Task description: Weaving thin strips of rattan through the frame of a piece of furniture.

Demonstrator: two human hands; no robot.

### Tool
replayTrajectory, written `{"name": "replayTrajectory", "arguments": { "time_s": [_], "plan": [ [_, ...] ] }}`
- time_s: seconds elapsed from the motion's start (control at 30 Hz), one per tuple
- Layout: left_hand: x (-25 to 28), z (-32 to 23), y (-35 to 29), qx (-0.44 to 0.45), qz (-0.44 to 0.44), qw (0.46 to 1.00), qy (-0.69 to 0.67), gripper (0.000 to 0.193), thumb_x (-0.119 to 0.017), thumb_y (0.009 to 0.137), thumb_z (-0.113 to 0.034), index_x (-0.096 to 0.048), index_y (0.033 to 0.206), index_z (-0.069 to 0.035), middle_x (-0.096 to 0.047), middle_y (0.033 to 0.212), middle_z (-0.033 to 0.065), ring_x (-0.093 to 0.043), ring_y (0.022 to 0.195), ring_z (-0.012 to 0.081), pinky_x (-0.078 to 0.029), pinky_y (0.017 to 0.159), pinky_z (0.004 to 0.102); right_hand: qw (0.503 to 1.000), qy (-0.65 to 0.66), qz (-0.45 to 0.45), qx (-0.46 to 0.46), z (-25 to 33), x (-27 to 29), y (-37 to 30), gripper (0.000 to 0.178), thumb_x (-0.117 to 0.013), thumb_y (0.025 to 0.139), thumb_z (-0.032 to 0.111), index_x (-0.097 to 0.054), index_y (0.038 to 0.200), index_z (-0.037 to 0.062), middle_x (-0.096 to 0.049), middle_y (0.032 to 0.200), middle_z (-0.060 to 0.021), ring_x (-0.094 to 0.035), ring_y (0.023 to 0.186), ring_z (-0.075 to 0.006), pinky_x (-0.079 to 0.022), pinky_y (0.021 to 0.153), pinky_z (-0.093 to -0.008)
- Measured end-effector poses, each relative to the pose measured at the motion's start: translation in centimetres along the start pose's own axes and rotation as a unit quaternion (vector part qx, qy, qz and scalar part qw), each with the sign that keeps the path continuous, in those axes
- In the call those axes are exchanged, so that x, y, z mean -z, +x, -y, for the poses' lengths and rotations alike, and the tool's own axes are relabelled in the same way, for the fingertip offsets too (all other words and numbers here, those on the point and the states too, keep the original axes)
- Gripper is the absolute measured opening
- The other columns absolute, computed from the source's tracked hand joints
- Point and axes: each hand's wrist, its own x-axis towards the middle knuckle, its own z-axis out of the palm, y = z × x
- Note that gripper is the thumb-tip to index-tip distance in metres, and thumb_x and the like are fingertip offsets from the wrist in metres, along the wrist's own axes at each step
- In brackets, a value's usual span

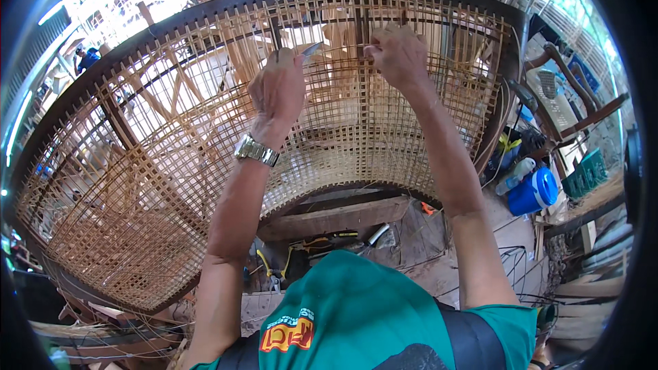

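A large curved chair frame (89,72) of dark wood, filled with open cane lattice (185,157), stands in front of me. My left hand (277,89), with a metal watch at the wrist, is closed around a small knife whose grey blade (312,48) sticks out to the right against the weave. My right hand (397,55) pinches a cane strand near the top of the lattice, just right of the blade. Both hands work high on the upper middle of the panel.
A blue plastic jug (534,192) and a clear bottle (514,175) lie on the floor at right. Pliers and small tools (301,250) rest on a wooden board below the frame. Wooden chair parts (576,89) stand at right; stacked timber lies behind.
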Motion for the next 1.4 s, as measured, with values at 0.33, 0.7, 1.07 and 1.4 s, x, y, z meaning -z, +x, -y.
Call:
{"name": "replayTrajectory", "arguments": {
  "time_s": [0.33,0.7,1.07,1.4],
  "plan": [
    [20.4,18.3,-9.3,0.255,-0.173,0.95,-0.058,0.046,-0.073,0.132,-0.047,-0.086,0.127,-0.003,-0.088,0.117,0.0101,-0.08,0.09,0.0175,-0.057,0.067,0.0367,0.976,-0.015,-0.215,0.006,-10.9,4.6,-7.6,0.056,-0.1,0.107,0.03,-0.084,0.158,0.0113,-0.077,0.153,-0.0138,-0.072,0.144,-0.0343,-0.058,0.127,-0.0546],
    [7.2,-2.6,2.7,0.005,0.24,0.967,-0.083,0.035,-0.059,0.134,-0.023,-0.079,0.143,0.004,-0.081,0.14,0.0283,-0.081,0.085,0.0222,-0.07,0.067,0.0378,0.973,0.057,-0.006,-0.222,-15.0,10.4,-14.9,0.04,-0.073,0.124,0.041,-0.09,0.136,0.0068,-0.089,0.127,-0.0296,-0.084,0.126,-0.0538,-0.066,0.107,-0.0617],
    [8.4,-3.5,1.1,0.043,0.299,0.953,0.024,0.031,-0.063,0.131,-0.023,-0.088,0.119,-0.01,-0.085,0.092,0.0082,-0.083,0.082,0.0207,-0.065,0.069,0.0428,0.963,-0.069,-0.008,-0.26,-11.7,16.6,-19.8,0.03,-0.07,0.122,0.029,-0.089,0.137,0.0107,-0.091,0.129,-0.0293,-0.088,0.124,-0.0531,-0.068,0.107,-0.0658],
    [51.8,28.7,-10.2,0.178,0.136,0.975,0.009,0.041,-0.067,0.133,-0.024,-0.087,0.159,0.0,-0.093,0.145,0.0202,-0.089,0.13,0.0295,-0.067,0.109,0.0444,0.968,-0.045,0.018,-0.245,-15.0,12.2,-12.8,0.036,-0.074,0.124,0.032,-0.093,0.132,0.0034,-0.091,0.126,-0.0333,-0.09,0.125,-0.0503,-0.071,0.111,-0.0622]
  ]
}}
